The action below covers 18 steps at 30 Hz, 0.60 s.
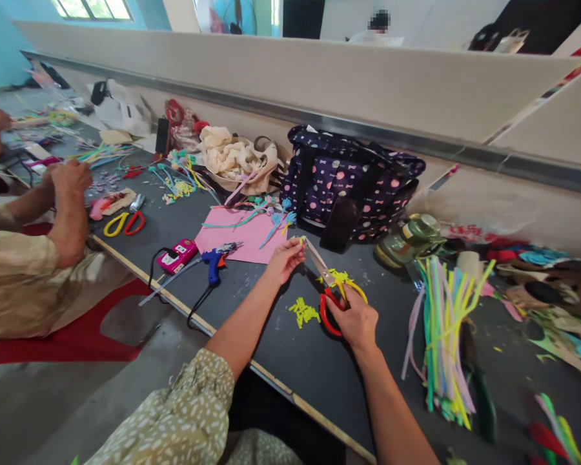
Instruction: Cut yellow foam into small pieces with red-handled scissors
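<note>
My right hand grips scissors with one red and one yellow handle loop. Their blades point up and left, the tips beside the fingers of my left hand. That hand is closed in a pinch on a small yellow piece, mostly covered by the fingertips. Below the blades lies a little heap of yellow-green cut pieces. More yellow pieces are partly hidden behind the scissors.
A blue glue gun and a pink box lie to the left, near pink paper. Behind stand a dark patterned bag and a green bottle. Coloured fuzzy stems lie right. A co-worker's hands are at far left.
</note>
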{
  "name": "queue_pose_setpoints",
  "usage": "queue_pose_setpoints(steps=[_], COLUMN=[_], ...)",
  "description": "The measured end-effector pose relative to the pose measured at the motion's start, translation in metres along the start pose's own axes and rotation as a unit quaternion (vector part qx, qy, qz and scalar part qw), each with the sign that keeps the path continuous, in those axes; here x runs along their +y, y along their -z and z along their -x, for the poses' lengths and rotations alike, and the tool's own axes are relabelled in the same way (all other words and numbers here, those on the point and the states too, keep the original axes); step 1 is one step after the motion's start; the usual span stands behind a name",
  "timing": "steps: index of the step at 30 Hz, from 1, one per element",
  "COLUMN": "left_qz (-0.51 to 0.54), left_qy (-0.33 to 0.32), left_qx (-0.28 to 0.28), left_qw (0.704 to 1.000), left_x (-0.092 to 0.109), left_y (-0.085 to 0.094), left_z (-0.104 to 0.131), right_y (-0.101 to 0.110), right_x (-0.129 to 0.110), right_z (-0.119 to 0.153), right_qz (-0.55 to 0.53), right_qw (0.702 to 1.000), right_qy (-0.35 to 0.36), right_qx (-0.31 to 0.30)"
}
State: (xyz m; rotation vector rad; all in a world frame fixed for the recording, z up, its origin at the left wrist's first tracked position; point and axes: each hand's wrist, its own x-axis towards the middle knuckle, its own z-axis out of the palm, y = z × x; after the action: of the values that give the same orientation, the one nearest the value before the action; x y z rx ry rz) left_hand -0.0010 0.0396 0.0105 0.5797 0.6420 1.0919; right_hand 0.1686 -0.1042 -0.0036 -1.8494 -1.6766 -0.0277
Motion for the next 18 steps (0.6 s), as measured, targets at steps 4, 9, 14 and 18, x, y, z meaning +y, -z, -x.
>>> queue_pose_setpoints(steps=[4,9,14,18], left_qz=[-0.056,-0.13,-0.131,-0.123], left_qy=[-0.025,-0.059,-0.067,-0.065], left_qx=[0.003,0.02,0.018,0.032], left_qw=[0.998,0.989,0.989,0.99], left_x=[-0.0022,-0.0044,-0.0059,-0.0036], left_y=[-0.0013,-0.0038,-0.0033,-0.0039], left_z=[-0.0001,0.0015,0.0014,0.0027], right_y=[0.0001,-0.0024,-0.0022,0.0004], right_x=[0.0004,0.0025,0.0003,-0.0016], right_z=[-0.0006,-0.0004,-0.0006,-0.0013], right_qz=[0.002,-0.007,-0.02,-0.018], right_qw=[1.0,1.0,1.0,1.0], right_qy=[-0.008,-0.003,-0.007,-0.001], right_qx=[-0.008,0.024,0.023,0.009])
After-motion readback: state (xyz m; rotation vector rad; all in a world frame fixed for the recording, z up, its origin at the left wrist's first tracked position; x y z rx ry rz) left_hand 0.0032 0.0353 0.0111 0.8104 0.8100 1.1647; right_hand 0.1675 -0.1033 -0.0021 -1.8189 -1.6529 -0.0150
